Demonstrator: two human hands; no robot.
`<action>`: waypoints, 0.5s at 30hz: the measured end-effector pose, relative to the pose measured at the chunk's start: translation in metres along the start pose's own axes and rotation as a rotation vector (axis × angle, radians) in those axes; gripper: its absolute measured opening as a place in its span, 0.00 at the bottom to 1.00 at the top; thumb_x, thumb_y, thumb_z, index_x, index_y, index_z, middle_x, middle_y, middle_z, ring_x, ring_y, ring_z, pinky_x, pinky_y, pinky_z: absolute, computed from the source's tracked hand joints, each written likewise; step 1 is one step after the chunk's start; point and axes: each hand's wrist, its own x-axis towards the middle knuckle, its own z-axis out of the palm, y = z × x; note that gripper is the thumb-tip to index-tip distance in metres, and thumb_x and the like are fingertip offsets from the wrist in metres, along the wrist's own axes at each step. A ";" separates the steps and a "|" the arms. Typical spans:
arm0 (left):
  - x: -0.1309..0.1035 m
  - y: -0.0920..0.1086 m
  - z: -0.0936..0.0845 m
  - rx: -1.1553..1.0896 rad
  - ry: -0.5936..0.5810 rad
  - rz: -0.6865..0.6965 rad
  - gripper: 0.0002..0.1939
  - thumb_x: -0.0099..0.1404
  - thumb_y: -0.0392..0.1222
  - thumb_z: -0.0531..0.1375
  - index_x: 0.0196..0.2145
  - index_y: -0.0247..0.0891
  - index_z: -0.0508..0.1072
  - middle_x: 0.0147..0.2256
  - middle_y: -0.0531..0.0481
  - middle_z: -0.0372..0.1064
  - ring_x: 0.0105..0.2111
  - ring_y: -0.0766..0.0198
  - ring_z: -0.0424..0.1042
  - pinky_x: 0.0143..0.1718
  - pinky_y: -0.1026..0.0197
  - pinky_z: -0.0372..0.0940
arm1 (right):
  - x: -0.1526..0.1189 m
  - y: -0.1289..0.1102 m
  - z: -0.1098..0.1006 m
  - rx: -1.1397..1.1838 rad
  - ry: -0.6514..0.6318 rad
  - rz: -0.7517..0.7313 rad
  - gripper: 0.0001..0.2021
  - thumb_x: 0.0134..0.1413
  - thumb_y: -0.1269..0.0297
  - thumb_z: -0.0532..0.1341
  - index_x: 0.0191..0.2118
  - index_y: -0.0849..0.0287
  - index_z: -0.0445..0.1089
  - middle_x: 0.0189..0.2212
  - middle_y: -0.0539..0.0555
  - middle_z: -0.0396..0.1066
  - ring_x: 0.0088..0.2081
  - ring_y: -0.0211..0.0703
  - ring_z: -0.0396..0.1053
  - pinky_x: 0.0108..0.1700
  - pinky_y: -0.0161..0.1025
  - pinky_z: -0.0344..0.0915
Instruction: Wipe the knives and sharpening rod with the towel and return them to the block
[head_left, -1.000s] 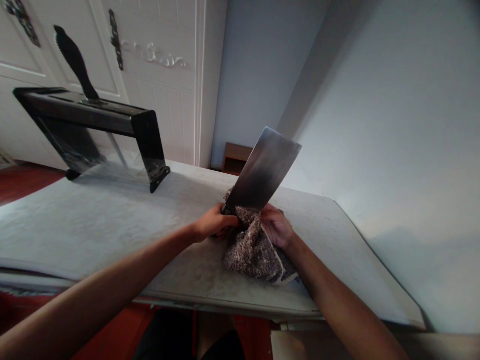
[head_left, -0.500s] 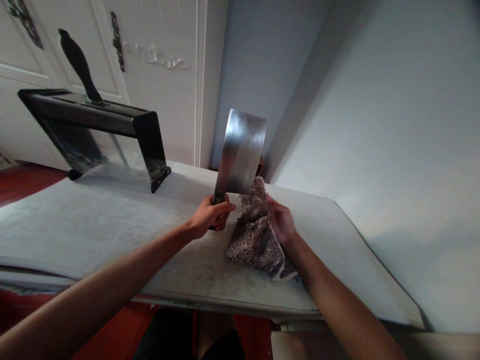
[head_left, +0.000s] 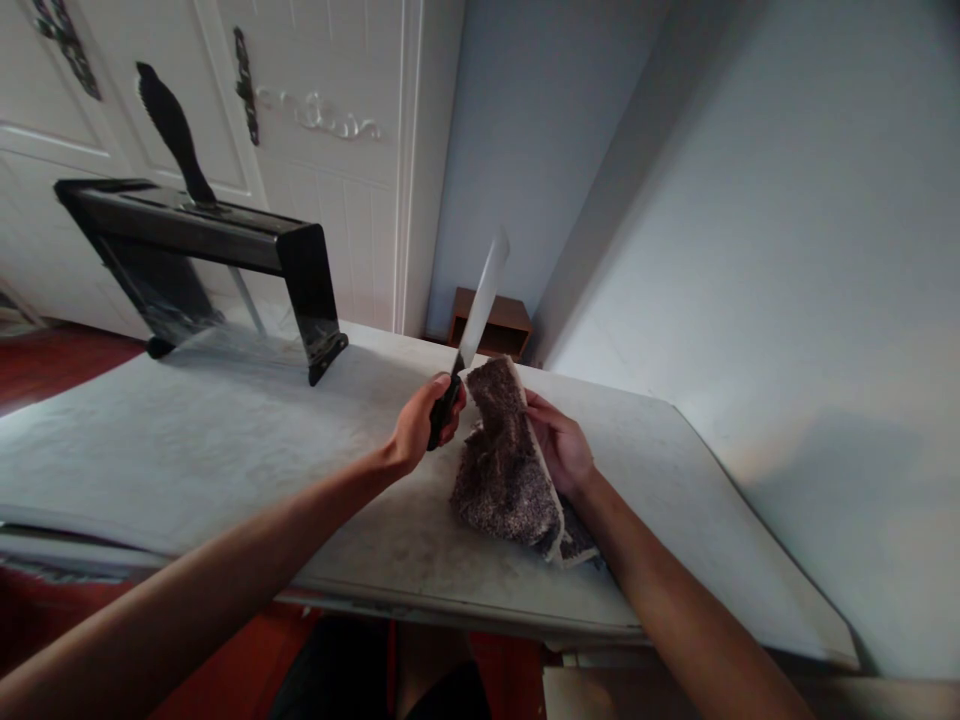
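The broad face of the cleaver point(head_left: 480, 310) is turned away, so that the blade is seen nearly edge-on and blurred towards its tip. Much of its black handle is covered by the left hand point(head_left: 417, 428), and some fingers of the right hand point(head_left: 564, 446) are hidden behind the cloth point(head_left: 504, 465). A brown box point(head_left: 514, 318) beyond the cloth is partly covered by the blade, and the white cabinet point(head_left: 337, 230), beyond and to the left of the cloth, is cut off at the top.

The cleaver is gripped in the closed left hand just left of the cloth, its blade tilted up above the cloth's top; whether they touch cannot be made out. The cloth's right edge is pinched by the partly curled right hand, and its lower folds are spread on the worktop point(head_left: 247, 440).

One cleaver, one cloth and two hands are counted. Well left of the cloth, one black stand point(head_left: 225, 241) is seen with one upright handle point(head_left: 176, 137). Two dark cabinet handles are shown.
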 end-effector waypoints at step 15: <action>-0.007 -0.007 0.013 0.786 0.041 0.232 0.18 0.69 0.49 0.52 0.50 0.36 0.65 0.48 0.42 0.68 0.48 0.54 0.67 0.53 0.53 0.61 | -0.010 0.011 0.018 -0.139 -0.019 0.017 0.24 0.35 0.72 0.71 0.42 0.49 0.71 0.35 0.45 0.77 0.42 0.45 0.75 0.44 0.41 0.72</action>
